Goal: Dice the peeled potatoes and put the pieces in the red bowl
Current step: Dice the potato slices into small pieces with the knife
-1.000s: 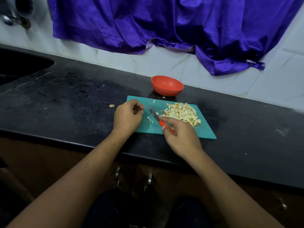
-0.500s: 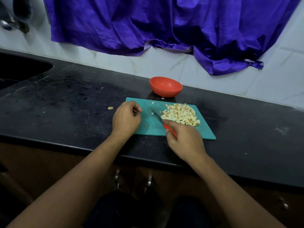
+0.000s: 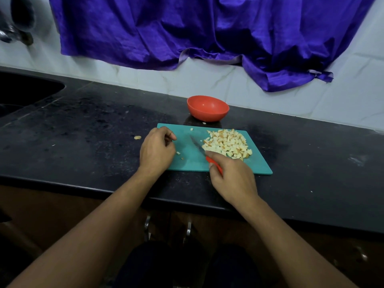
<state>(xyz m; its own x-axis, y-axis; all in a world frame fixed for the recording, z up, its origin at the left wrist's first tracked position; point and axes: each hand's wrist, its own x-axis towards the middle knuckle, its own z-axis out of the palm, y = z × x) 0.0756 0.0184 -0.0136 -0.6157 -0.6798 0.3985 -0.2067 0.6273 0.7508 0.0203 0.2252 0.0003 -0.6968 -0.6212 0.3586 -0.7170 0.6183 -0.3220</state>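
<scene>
Pale yellow potato cubes (image 3: 227, 145) are heaped on the right half of a teal cutting board (image 3: 257, 165), small and roughly even, some with a browner edge. A few stray bits sit loose on the left part of the board, plus one just off its top edge near the bowl. Another scrap (image 3: 137, 137) lies on the table left of the board.

Right hand (image 3: 232, 177) is at the lower centre of the frame, fingers wrapped around the red handle of a knife (image 3: 198, 147), with the dark blade angled up-left and lying right along the left side of the heap. Left hand (image 3: 155, 151) rests on the board's left end, fingers curled in loosely; can't tell if they're pinching anything.

Red bowl (image 3: 207, 109) stands just above the board, close to the wall, and looks empty from this angle.

The table (image 3: 93, 125) is black, speckled stone, a bit dusty. White tiled wall (image 3: 207, 80) behind it, a big purple cloth (image 3: 207, 28) hanging across the top of the frame, and a dark sink (image 3: 25, 92) at the far left.
</scene>
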